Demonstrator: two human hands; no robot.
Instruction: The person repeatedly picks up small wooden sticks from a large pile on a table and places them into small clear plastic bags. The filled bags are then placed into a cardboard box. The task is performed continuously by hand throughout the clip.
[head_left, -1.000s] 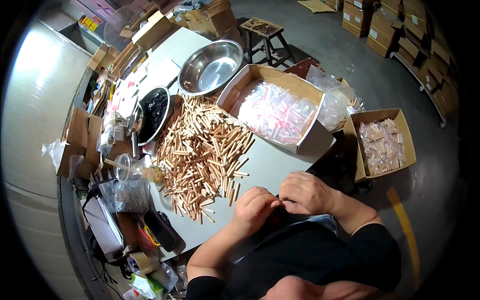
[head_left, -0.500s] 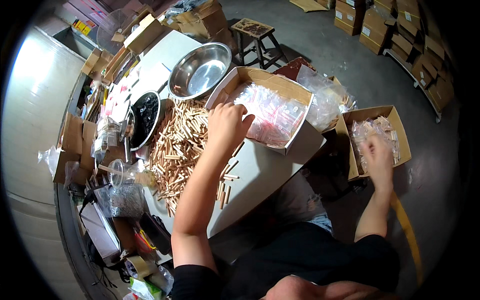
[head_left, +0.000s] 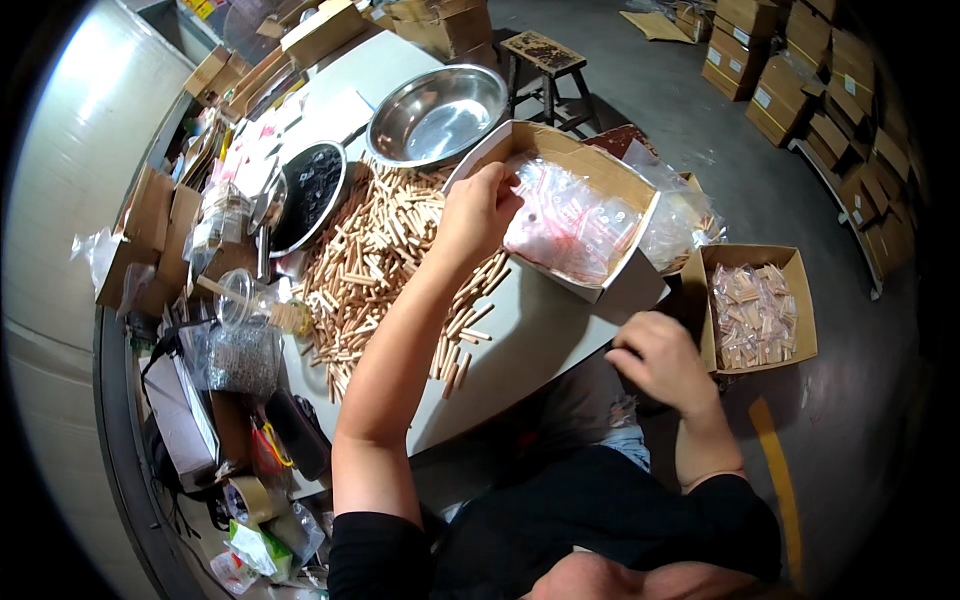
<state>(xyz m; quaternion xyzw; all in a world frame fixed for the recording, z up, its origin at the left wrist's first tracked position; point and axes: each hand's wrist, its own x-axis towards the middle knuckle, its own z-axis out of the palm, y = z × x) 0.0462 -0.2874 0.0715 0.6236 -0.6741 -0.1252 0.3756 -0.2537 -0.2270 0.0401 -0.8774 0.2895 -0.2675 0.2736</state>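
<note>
My left hand (head_left: pixel 477 212) reaches over the left side of a white-walled cardboard box (head_left: pixel 572 284) on the table. Its thumb and fingers are drawn together beside clear plastic zip bags (head_left: pixel 572 215) with red strips, which fill that box. Whether a bag edge is between the fingertips is hidden. My right hand (head_left: pixel 662 362) hangs off the table's right edge, with fingers loosely curled and nothing visible in them. To its right stands an open cardboard box (head_left: pixel 808 318) holding filled bags of short wooden pieces (head_left: pixel 752 318). A heap of wooden dowels (head_left: pixel 385 260) lies left of my left forearm.
Behind the dowels stand a steel bowl (head_left: pixel 440 115) and a smaller bowl of black pieces (head_left: pixel 312 195). Loose plastic bags (head_left: pixel 672 225) lie beyond the white-walled box. A wooden stool (head_left: pixel 543 55) and stacked cartons (head_left: pixel 780 95) are farther back. Packaging clutters the table's left side.
My right hand has come away from the box of filled bags, moving left toward the table edge. My left hand stays at the white-walled box, its fingers now closer together. The view has shifted.
</note>
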